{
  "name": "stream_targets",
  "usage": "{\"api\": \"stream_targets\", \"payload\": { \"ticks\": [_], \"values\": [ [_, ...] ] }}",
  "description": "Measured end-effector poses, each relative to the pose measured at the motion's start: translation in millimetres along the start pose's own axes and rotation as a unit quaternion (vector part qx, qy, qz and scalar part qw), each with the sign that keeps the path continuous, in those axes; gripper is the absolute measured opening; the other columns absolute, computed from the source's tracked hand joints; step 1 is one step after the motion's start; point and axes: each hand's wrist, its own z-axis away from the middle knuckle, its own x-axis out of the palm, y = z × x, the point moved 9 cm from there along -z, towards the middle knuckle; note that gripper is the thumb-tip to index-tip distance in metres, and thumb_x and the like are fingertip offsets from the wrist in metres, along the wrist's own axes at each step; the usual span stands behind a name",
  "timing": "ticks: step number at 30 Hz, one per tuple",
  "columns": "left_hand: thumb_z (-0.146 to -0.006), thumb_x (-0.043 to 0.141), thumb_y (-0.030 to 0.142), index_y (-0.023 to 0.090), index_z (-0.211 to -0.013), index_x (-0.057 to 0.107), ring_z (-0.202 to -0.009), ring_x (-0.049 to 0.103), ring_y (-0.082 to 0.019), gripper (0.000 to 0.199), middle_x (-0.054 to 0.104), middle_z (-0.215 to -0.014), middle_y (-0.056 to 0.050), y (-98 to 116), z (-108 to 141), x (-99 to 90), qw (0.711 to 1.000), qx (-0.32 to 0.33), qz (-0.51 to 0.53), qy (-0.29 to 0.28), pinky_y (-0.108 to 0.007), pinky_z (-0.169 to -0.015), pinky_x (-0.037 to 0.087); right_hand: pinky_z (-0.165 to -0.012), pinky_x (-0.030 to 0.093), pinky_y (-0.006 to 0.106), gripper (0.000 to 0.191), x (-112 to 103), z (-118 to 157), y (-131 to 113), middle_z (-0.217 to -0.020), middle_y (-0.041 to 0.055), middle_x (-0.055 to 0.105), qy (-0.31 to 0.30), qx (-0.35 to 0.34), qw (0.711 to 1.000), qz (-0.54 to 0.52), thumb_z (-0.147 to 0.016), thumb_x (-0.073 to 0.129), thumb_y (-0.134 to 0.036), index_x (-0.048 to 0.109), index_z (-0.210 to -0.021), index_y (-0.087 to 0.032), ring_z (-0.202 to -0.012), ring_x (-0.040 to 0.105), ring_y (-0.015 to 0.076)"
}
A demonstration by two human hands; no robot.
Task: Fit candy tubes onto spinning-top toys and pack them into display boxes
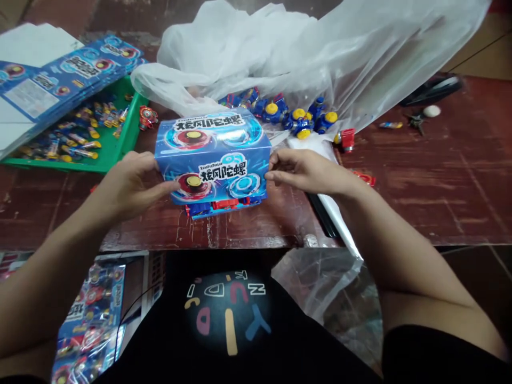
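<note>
Red-brown table, with a blue printed spinning-top box held between two hands near its front edge.

The box's left end is grasped by the left hand, thumb across the front; its right end is held by the curled fingertips of the right hand. Thin, glossy card is suggested: light, slippery, easily creased, best supported at both ends, clear of plastic toys showing below.

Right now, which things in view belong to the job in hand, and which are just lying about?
Likely part of the job:
printed blue box, between the left hand and right hand
blue toys with yellow caps
green tray
printed cardboard sheets

Probably just lying about:
white rounded thing at right
black object beyond it, too blurred to name
</note>
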Motion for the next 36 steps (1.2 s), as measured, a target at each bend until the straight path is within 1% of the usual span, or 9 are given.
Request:
{"api": "stream_targets", "payload": {
  "ticks": [3, 7, 13, 17, 22, 27, 30, 33, 36],
  "values": [
    [-0.092, 0.082, 0.048, 0.022, -0.081, 0.069, -0.076, 0.049, -0.016, 0.031, 0.061, -0.074, 0.003, 4, -3, -17.0, 0.985, 0.034, -0.153, 0.067, -0.033, -0.075, 0.040, -0.067, 0.051, 0.032, 0.035, -15, -11, -10, -0.079, 0.0012, 0.069, 0.055, -0.038, 0.995, 0.072, -0.094, 0.069, -0.055, 0.064, -0.089, -0.022, -0.070, 0.062, 0.0162],
    [-0.093, 0.081, 0.052, 0.021, -0.081, 0.060, -0.081, 0.049, -0.016, 0.040, 0.059, -0.079, 0.002, 9, -3, -33.6, 0.973, 0.037, -0.176, 0.146, -0.033, -0.075, 0.039, -0.073, 0.051, 0.034, 0.027, -36, -10, -18, -0.092, 0.0059, 0.074, 0.121, -0.058, 0.977, 0.165, -0.097, 0.065, -0.048, 0.068, -0.095, -0.021, -0.079, 0.066, 0.0195],
    [-0.097, 0.074, 0.054, 0.020, -0.073, 0.052, -0.080, 0.043, -0.019, 0.046, 0.049, -0.073, 0.000, -4, 3, -7.3, 0.963, 0.029, -0.243, 0.109, -0.041, -0.082, 0.038, -0.066, 0.042, 0.033, 0.018, -18, -9, -5, -0.100, 0.0070, 0.077, 0.110, -0.035, 0.935, 0.335, -0.099, 0.062, -0.038, 0.071, -0.104, -0.023, -0.088, 0.068, 0.0235],
    [-0.100, 0.070, 0.055, 0.021, -0.077, 0.050, -0.095, 0.050, -0.023, 0.046, 0.058, -0.085, -0.002, -7, 21, 3.7, 0.939, 0.042, -0.299, 0.167, -0.045, -0.088, 0.037, -0.064, 0.040, 0.033, 0.020, -9, -3, 2, -0.104, 0.0090, 0.077, 0.126, -0.053, 0.917, 0.374, -0.103, 0.058, -0.036, 0.072, -0.106, -0.022, -0.093, 0.068, 0.0251],
    [-0.096, 0.076, 0.054, 0.021, -0.081, 0.057, -0.092, 0.056, -0.027, 0.041, 0.068, -0.090, -0.007, -1, 32, 13.7, 0.908, 0.046, -0.338, 0.242, -0.044, -0.084, 0.036, -0.058, 0.035, 0.030, 0.021, -8, 3, 6, -0.093, 0.0061, 0.075, 0.163, -0.121, 0.906, 0.372, -0.105, 0.058, -0.041, 0.068, -0.104, -0.023, -0.082, 0.068, 0.0215],
    [-0.100, 0.069, 0.053, 0.020, -0.077, 0.061, -0.084, 0.057, -0.024, 0.041, 0.065, -0.080, -0.006, -27, 36, 37.5, 0.970, 0.015, -0.198, 0.140, -0.039, -0.078, 0.041, -0.054, 0.038, 0.026, 0.015, -4, 0, 5, -0.077, -0.0007, 0.066, 0.129, -0.168, 0.935, 0.283, -0.102, 0.062, -0.036, 0.062, -0.097, -0.022, -0.064, 0.060, 0.0140],
    [-0.093, 0.078, 0.047, 0.018, -0.082, 0.069, -0.079, 0.058, -0.019, 0.032, 0.068, -0.080, -0.003, -42, 34, 24.8, 0.985, -0.062, -0.001, 0.161, -0.032, -0.076, 0.045, -0.059, 0.043, 0.027, 0.020, 0, -6, 11, -0.087, 0.0033, 0.069, 0.093, -0.157, 0.951, 0.251, -0.104, 0.058, -0.037, 0.063, -0.094, -0.020, -0.069, 0.060, 0.0140],
    [-0.082, 0.092, 0.043, 0.016, -0.080, 0.071, -0.067, 0.052, -0.011, 0.035, 0.065, -0.075, 0.000, -43, 24, -1.8, 0.921, -0.128, 0.271, 0.249, -0.024, -0.066, 0.043, -0.062, 0.046, 0.028, 0.034, 6, -11, 17, -0.113, 0.0096, 0.072, 0.091, -0.156, 0.945, 0.272, -0.106, 0.056, -0.049, 0.070, -0.107, -0.019, -0.079, 0.066, 0.0157],
    [-0.071, 0.101, 0.045, 0.015, -0.078, 0.071, -0.062, 0.052, -0.009, 0.043, 0.062, -0.070, 0.002, -19, 2, -22.0, 0.868, -0.105, 0.395, 0.283, -0.023, -0.062, 0.045, -0.066, 0.049, 0.029, 0.048, 14, -17, 17, -0.123, 0.0101, 0.072, 0.119, -0.139, 0.936, 0.300, -0.104, 0.059, -0.062, 0.071, -0.127, -0.023, -0.096, 0.071, 0.0207]
  ]
}}
